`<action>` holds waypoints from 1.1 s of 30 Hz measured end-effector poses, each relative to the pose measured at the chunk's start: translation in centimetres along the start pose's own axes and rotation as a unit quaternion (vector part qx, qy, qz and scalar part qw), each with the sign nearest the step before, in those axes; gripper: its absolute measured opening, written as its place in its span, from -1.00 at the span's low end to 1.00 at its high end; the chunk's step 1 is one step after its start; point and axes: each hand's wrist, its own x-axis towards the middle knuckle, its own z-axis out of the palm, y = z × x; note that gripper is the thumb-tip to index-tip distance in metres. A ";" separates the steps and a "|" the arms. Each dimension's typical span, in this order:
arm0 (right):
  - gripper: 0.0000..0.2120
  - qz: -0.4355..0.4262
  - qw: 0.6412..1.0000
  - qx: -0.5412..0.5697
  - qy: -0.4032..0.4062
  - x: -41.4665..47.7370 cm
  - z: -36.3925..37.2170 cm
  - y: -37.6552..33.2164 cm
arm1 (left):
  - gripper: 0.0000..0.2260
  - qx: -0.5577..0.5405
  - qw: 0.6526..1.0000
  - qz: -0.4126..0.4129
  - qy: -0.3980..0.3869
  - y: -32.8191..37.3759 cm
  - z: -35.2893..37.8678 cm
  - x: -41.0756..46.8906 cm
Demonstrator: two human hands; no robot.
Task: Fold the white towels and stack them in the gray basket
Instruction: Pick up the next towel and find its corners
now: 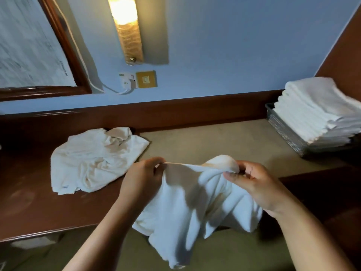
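White towel (pixel 187 208) pinched by left hand (pixel 142 178) and right hand (pixel 252 184), folded towels (pixel 316 108) stacked in gray basket (pixel 283 130)

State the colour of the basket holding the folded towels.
The basket is gray metal mesh, seen best in the head view.

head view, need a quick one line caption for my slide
Left hand and right hand hold up a white towel by its top edge; folded towels fill the gray basket at right.
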 end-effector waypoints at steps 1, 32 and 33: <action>-0.68 -0.010 1.000 -0.010 -0.004 -1.2 -2.7 0.3 | -0.85 -0.043 0.998 -0.031 -0.039 2.6 2.2 -0.4; -0.84 -0.096 0.995 -0.024 -0.016 -7.4 -28.1 3.0 | -0.79 -0.341 0.936 -0.062 0.058 22.2 16.5 -2.8; -0.82 -0.112 0.993 -0.010 -0.035 -7.4 -27.4 2.9 | -0.81 -0.304 0.952 -0.040 0.012 22.7 17.1 -3.4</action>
